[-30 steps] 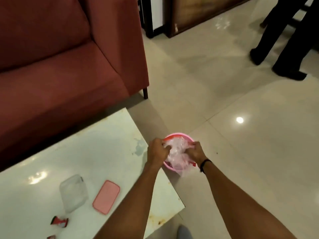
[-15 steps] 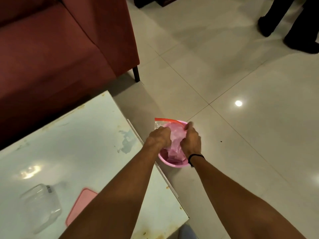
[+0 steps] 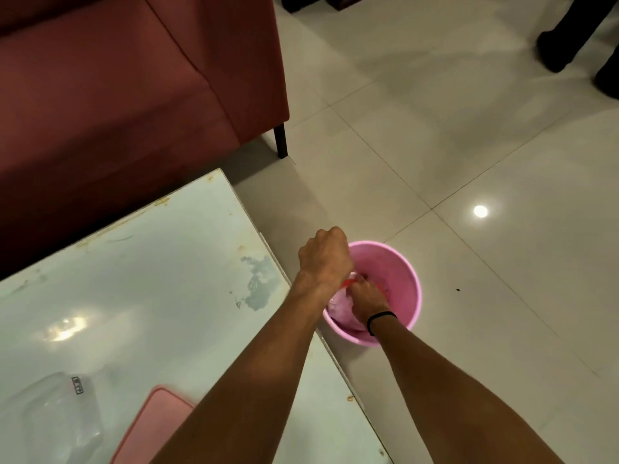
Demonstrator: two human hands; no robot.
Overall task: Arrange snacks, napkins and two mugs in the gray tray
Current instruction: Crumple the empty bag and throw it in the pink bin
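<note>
- Glossy pale floor tiles (image 3: 469, 128) fill the room, with a red sofa (image 3: 117, 78) on the far side of the desk (image 3: 150, 279) and a pink bin (image 3: 407, 279) standing on the floor just beside the desk's corner.
- Compared with half a second ago, the clear plastic bag (image 3: 340, 304) with its red strip has gone from above the bin's rim to deep inside the bin, and both hands have followed it down.
- Right hand (image 3: 366, 298) reaches inside the bin and presses on the bag; its fingers are turned away, so I cannot tell how far they are closed.
- Left hand (image 3: 323, 257) is at the bin's rim on the desk side, fingers curled into a fist that seems to pinch the bag's red edge, though the contact is hidden.
- On the desk, well apart from the bin, lie a clear container (image 3: 60, 416) and a pink lid (image 3: 150, 426) just beside it.
- No gray tray, mugs or napkins are in view, so the arranging itself looks not yet begun; this reads as discarding packaging, likely a side step before loading the tray.
</note>
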